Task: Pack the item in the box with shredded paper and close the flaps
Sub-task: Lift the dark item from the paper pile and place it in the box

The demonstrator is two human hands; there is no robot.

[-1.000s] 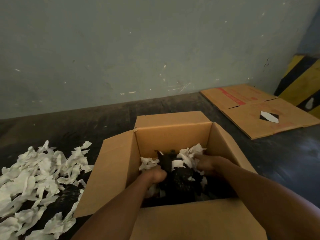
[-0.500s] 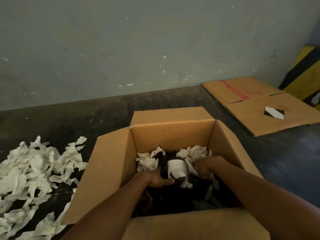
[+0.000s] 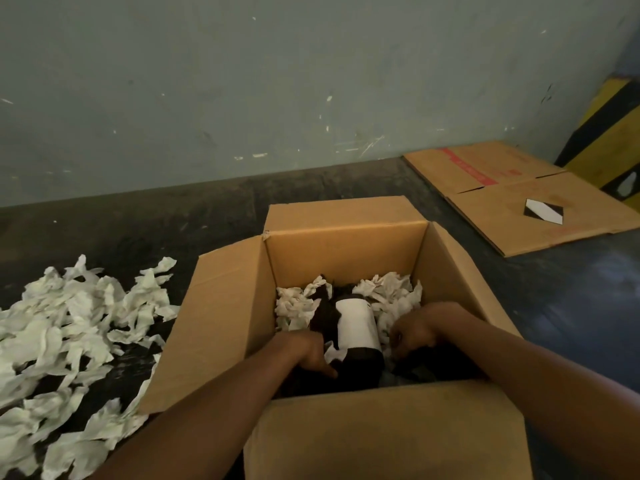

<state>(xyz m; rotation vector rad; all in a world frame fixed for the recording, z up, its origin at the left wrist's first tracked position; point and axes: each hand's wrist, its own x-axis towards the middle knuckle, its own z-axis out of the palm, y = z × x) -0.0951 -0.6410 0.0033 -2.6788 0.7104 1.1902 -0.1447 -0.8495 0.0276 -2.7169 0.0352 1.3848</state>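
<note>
A pale wall point(image 3: 242, 81) fills the upper frame above a dark floor point(image 3: 138, 223), and at centre stands the open cardboard box point(image 3: 228, 317), all four flaps still spread outward. At right, in the upper part of the frame, a flattened carton point(image 3: 519, 202) lies on the floor; at lower left spreads a loose pile of shredded paper point(image 3: 69, 327), well outside the box. Inside the box, the item, a dark bottle with a white label point(image 3: 356, 323), lies on its side near the middle, with white paper wads point(image 3: 384, 289) bunched at its far end and to either flank. The left hand point(image 3: 308, 355) rests against the bottle's near left side, fingers curled toward it, though whether its grip truly closes round the glass cannot be told. The right hand point(image 3: 415, 327) is bunched just right of the bottle, seemingly tucking filler; what it holds is hidden. By my reading the bottle is placed and partly cushioned; more paper on top and closing the flaps remain.
</note>
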